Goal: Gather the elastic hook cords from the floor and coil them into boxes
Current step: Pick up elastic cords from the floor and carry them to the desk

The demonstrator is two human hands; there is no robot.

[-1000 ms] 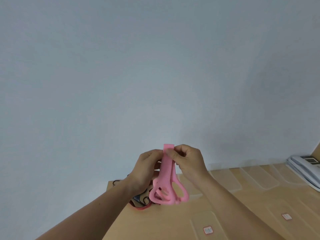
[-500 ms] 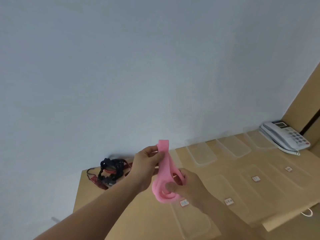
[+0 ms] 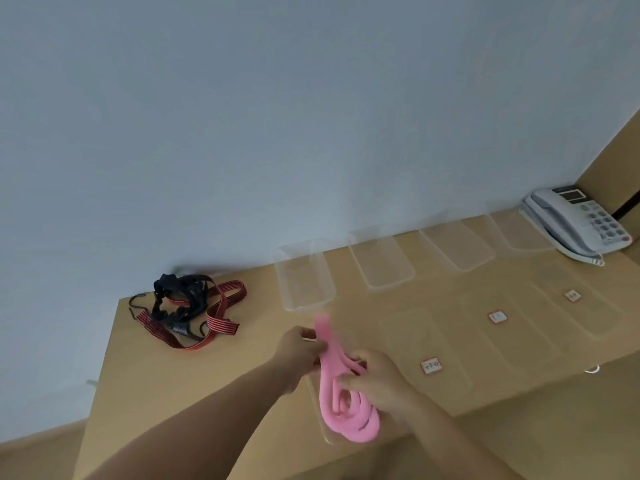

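A pink elastic cord (image 3: 341, 407), folded into loops, hangs between both hands above the near edge of a wooden table (image 3: 242, 358). My left hand (image 3: 299, 355) pinches its upper end. My right hand (image 3: 375, 379) grips the loops lower down. A tangle of red-and-black striped hook cords (image 3: 194, 315) with black hooks lies at the table's far left. Several clear plastic boxes (image 3: 304, 278) stand in a row along the wall. A clear piece (image 3: 322, 424) lies under the pink loops; what it is I cannot tell.
Flat clear lids with small red-edged labels (image 3: 431, 366) lie in a row nearer me. A white desk phone (image 3: 575, 225) sits at the far right by a wooden panel. A pale blue wall rises behind the table. The floor shows at the lower left.
The view has tilted down, showing more table. Both hands and the pink cord have dropped lower, and the right hand has slid from the cord's top down onto its loops.
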